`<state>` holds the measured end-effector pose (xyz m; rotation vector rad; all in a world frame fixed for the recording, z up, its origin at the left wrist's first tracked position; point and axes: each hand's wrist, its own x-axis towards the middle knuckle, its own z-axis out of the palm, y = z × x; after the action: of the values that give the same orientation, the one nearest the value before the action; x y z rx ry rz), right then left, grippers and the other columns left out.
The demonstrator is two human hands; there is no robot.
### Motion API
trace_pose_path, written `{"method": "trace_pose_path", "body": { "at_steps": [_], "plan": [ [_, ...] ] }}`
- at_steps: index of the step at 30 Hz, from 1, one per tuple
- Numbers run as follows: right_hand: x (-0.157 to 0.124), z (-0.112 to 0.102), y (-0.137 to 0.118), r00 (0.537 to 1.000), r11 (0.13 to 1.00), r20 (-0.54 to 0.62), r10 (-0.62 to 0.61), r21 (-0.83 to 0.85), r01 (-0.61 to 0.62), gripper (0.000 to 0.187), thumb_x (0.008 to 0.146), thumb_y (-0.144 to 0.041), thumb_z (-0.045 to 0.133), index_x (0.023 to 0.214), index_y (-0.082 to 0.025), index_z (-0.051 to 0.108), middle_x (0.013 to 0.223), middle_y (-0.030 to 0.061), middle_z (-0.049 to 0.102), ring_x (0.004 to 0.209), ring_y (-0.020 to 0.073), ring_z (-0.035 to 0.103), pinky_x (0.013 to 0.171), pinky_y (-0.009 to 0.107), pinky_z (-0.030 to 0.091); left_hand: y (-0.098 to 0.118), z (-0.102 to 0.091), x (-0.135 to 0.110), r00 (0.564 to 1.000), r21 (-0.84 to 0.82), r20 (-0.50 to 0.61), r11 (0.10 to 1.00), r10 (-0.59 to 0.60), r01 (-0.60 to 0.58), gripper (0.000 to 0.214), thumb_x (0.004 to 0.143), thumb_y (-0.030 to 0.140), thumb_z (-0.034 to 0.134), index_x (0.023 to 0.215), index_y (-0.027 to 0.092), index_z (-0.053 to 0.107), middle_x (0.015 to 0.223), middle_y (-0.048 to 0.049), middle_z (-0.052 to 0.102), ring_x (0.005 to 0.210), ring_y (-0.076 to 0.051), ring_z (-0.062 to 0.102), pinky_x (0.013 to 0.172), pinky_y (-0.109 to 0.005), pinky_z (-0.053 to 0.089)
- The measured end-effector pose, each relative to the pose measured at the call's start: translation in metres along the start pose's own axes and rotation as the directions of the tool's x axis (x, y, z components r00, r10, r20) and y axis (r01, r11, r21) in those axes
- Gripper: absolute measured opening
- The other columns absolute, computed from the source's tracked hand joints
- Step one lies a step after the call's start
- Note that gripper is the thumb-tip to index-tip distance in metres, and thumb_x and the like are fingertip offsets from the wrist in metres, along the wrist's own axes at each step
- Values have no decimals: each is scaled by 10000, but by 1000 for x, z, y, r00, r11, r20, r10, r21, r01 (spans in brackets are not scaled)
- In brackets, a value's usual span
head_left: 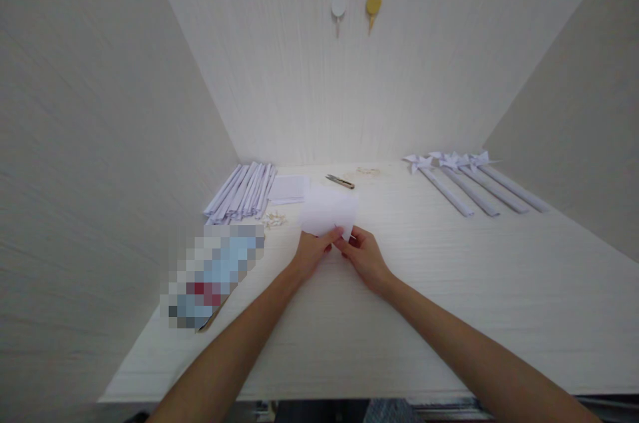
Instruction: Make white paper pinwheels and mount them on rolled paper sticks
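Near the middle of the white table, both hands grip one sheet of white paper (328, 208) by its near edge. My left hand (315, 248) is closed on it, the thumb lying along the near right part. Close beside it, my right hand (363, 255) pinches the near right corner. The fingertips of the two hands almost meet. Behind the sheet lies a pair of thread snips (340, 181). A stack of square white paper (287, 189) rests just left of the sheet, with a small pile of pale little pieces (274, 220) in front of it.
Rolled paper sticks (242, 193) are heaped at the back left. Several paper pinwheels on sticks (449, 186) lie at the back right. A blurred-out object (219, 276) sits at left. Walls enclose the table; a white hook (338, 6) and a yellow hook (373, 4) are on the back one.
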<state>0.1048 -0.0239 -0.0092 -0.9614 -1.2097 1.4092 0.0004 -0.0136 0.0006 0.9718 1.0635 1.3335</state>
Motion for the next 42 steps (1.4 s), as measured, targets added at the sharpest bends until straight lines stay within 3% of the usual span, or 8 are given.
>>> {"method": "trace_pose_path", "body": {
  "at_steps": [7, 10, 14, 18, 23, 28, 35, 42],
  "plan": [
    [-1, 1, -3, 989, 997, -133, 70, 37, -65, 225, 560, -272, 648, 743, -158, 581, 623, -31, 537, 505, 70, 401, 447, 211, 274, 5, -6, 8, 991, -202, -134, 979, -28, 0, 266, 534, 339, 673, 577, 143, 498, 444, 62, 449, 357, -31, 345, 338, -163, 243],
    [-1, 1, -5, 984, 995, -162, 77, 67, -67, 221, 549, -284, 663, 702, -162, 560, 584, -48, 513, 463, 55, 373, 410, 200, 243, 4, -10, 12, 985, -202, -169, 979, -18, -16, 241, 520, 295, 686, 592, 141, 516, 466, 66, 462, 362, -22, 347, 346, -154, 252],
    [1, -4, -7, 971, 977, -230, 66, 212, -16, 251, 560, -311, 664, 566, -181, 450, 454, -89, 389, 392, 34, 299, 368, 188, 193, 5, -10, 10, 991, -204, -121, 978, -57, 31, 205, 488, 241, 691, 569, 131, 539, 505, 47, 508, 393, -21, 375, 362, -148, 264],
    [5, -10, -11, 962, 927, -258, 87, 375, 16, 263, 549, -282, 673, 566, -187, 428, 419, -99, 351, 374, 27, 277, 346, 173, 157, 6, -5, 4, 993, -207, 7, 972, -117, 116, 176, 462, 207, 679, 508, 132, 527, 443, 52, 476, 371, -33, 361, 346, -167, 231],
    [5, -10, -13, 968, 892, -225, 108, 452, 6, 277, 515, -272, 701, 566, -179, 445, 407, -102, 353, 358, 14, 272, 328, 155, 143, 6, 0, -2, 983, -173, 61, 968, -171, 179, 210, 456, 176, 671, 652, 145, 605, 606, 11, 611, 502, -90, 509, 411, -186, 321],
    [3, -8, -13, 979, 897, -165, 116, 440, -32, 330, 527, -334, 706, 570, -183, 416, 401, -101, 388, 331, 8, 280, 312, 144, 143, 1, 0, -1, 993, -132, -8, 984, -121, 119, 264, 495, 242, 687, 731, 145, 617, 661, 1, 628, 559, -100, 533, 476, -201, 374],
    [-6, 2, -12, 974, 914, 76, 216, 336, -229, 316, 586, -409, 664, 577, -165, 463, 465, -53, 519, 304, 14, 326, 276, 153, 162, -2, -2, 0, 997, -58, -80, 998, -15, 10, 249, 541, 341, 662, 663, 149, 560, 520, 38, 557, 440, -84, 473, 412, -199, 314],
    [-8, 5, -12, 970, 932, 144, 197, 281, -231, 250, 619, -371, 625, 567, -146, 528, 477, -27, 559, 297, 23, 354, 275, 162, 216, 0, -1, -2, 997, -9, -80, 1000, -9, 8, 270, 552, 384, 640, 550, 162, 485, 406, 57, 470, 372, -75, 423, 385, -202, 289]
  ]
}}
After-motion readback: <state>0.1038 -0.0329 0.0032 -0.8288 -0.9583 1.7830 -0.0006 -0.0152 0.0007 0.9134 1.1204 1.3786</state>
